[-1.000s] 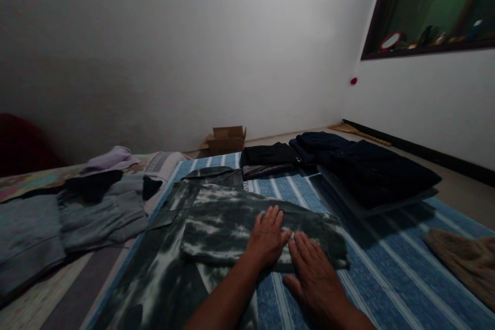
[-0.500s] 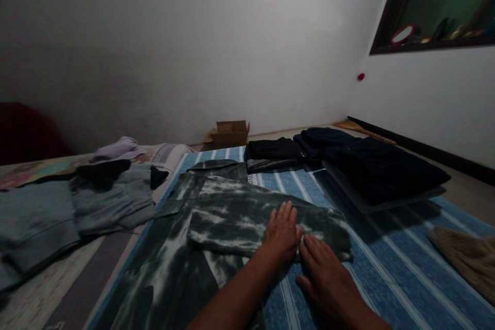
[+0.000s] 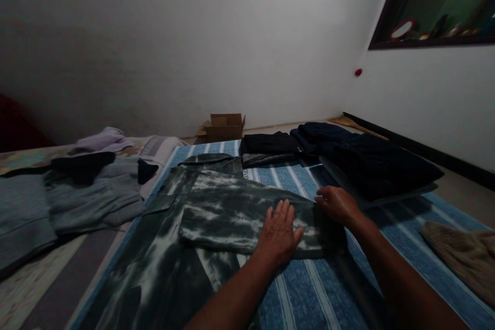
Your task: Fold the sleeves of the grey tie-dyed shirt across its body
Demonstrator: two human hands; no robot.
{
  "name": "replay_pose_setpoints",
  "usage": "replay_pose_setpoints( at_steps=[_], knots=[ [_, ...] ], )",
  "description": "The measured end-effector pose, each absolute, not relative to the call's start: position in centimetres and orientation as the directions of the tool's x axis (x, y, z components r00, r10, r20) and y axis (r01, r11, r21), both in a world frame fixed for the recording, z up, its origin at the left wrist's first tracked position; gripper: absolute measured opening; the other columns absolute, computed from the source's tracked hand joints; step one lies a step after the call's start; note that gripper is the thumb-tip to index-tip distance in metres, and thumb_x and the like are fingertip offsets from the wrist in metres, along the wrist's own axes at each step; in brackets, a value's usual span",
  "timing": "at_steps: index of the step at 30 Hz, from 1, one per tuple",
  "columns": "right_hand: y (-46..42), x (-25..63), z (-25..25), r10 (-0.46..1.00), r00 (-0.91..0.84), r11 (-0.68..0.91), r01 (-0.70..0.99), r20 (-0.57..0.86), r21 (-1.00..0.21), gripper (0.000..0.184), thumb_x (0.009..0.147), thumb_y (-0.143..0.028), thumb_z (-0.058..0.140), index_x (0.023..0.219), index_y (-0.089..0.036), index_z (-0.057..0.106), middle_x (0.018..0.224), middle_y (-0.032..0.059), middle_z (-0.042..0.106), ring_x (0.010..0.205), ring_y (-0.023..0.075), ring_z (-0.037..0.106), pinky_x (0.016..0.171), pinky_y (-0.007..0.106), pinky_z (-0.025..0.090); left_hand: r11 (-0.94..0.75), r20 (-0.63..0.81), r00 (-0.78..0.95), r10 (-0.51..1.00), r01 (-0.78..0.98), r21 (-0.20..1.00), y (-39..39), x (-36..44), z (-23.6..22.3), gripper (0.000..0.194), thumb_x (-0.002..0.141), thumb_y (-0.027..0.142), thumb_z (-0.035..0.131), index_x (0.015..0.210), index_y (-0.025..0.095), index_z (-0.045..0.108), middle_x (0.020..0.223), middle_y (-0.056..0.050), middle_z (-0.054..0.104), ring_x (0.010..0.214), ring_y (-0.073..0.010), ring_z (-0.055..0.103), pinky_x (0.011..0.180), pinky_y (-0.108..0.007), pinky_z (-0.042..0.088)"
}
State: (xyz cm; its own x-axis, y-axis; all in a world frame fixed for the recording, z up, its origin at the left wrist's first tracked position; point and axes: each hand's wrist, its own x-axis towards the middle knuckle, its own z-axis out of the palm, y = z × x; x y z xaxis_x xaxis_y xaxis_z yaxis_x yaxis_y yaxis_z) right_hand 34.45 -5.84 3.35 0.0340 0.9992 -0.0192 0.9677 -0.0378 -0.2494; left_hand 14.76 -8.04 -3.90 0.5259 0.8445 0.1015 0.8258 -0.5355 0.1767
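Note:
A dark green and white tie-dye garment (image 3: 216,216) lies spread on a blue striped sheet (image 3: 317,289), with one part folded across it. My left hand (image 3: 279,232) rests flat on that folded part, fingers stretched out. My right hand (image 3: 337,203) is at the far right edge of the fold, its fingers curled onto the cloth's edge.
Folded dark clothes (image 3: 348,157) are stacked at the far right of the sheet. Grey, black and lilac garments (image 3: 77,191) lie at the left. A tan knitted item (image 3: 460,252) sits at the right. A cardboard box (image 3: 224,126) stands by the white wall.
My right hand has moved from beside the left hand, near me, up and right to the far edge of the folded part. The left hand has stayed pressed on the cloth.

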Motion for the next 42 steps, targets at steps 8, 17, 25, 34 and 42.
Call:
replay_pose_setpoints(
  at_steps=[8, 17, 25, 34, 42],
  knots=[
    [-8.0, 34.6, 1.8, 0.980, 0.182, -0.196, 0.950, -0.078, -0.242, 0.035, 0.088, -0.046, 0.047, 0.084, -0.018, 0.069, 0.091, 0.0132, 0.070, 0.086, 0.0274, 0.065, 0.061, 0.031, 0.038, -0.543, 0.119, 0.530, 0.840, 0.820, 0.181, -8.0, 14.8, -4.0, 0.063, 0.096, 0.053, 0.027, 0.146, 0.014, 0.033, 0.154, -0.011, 0.026, 0.144, -0.0263, 0.018, 0.115, -0.050, 0.017],
    [-10.2, 35.5, -1.3, 0.963, 0.188, -0.067, 0.862, 0.194, -0.503, 0.025, 0.079, -0.035, 0.053, 0.097, -0.019, 0.062, 0.092, 0.0048, 0.066, 0.082, 0.0197, 0.063, 0.069, 0.027, 0.042, -0.548, 0.110, 0.536, 0.837, 0.817, 0.183, -7.7, 15.0, -3.9, 0.062, 0.096, 0.054, 0.026, 0.146, 0.018, 0.033, 0.155, -0.007, 0.027, 0.143, -0.0272, 0.019, 0.114, -0.053, 0.017],
    [-8.6, 35.6, -0.1, 0.947, 0.305, -0.179, 0.763, 0.102, -0.621, 0.048, 0.080, -0.063, 0.047, 0.080, -0.019, 0.065, 0.078, 0.0072, 0.069, 0.075, 0.0222, 0.064, 0.064, 0.029, 0.042, -0.566, 0.111, 0.555, 0.824, 0.806, 0.174, -7.7, 14.9, -3.7, 0.059, 0.096, 0.052, 0.027, 0.146, 0.021, 0.033, 0.154, -0.004, 0.028, 0.143, -0.0288, 0.018, 0.113, -0.057, 0.016],
    [-7.7, 36.1, -0.6, 0.966, 0.258, -0.209, 0.700, -0.031, -0.683, 0.042, 0.081, -0.051, 0.052, 0.075, -0.015, 0.072, 0.068, 0.0058, 0.069, 0.068, 0.0200, 0.064, 0.053, 0.024, 0.037, -0.565, 0.099, 0.556, 0.825, 0.807, 0.174, -7.8, 15.0, -3.3, 0.058, 0.096, 0.052, 0.027, 0.146, 0.022, 0.034, 0.154, -0.004, 0.029, 0.143, -0.0296, 0.019, 0.112, -0.057, 0.017],
    [-8.9, 35.6, 0.1, 0.979, 0.179, -0.069, 0.752, 0.102, -0.656, 0.037, 0.080, -0.047, 0.051, 0.086, -0.017, 0.073, 0.080, 0.0058, 0.072, 0.073, 0.0209, 0.065, 0.064, 0.028, 0.044, -0.559, 0.108, 0.548, 0.829, 0.810, 0.177, -7.6, 15.1, -3.9, 0.059, 0.096, 0.053, 0.027, 0.146, 0.023, 0.033, 0.154, -0.003, 0.029, 0.143, -0.0292, 0.019, 0.112, -0.058, 0.016]
  ],
)
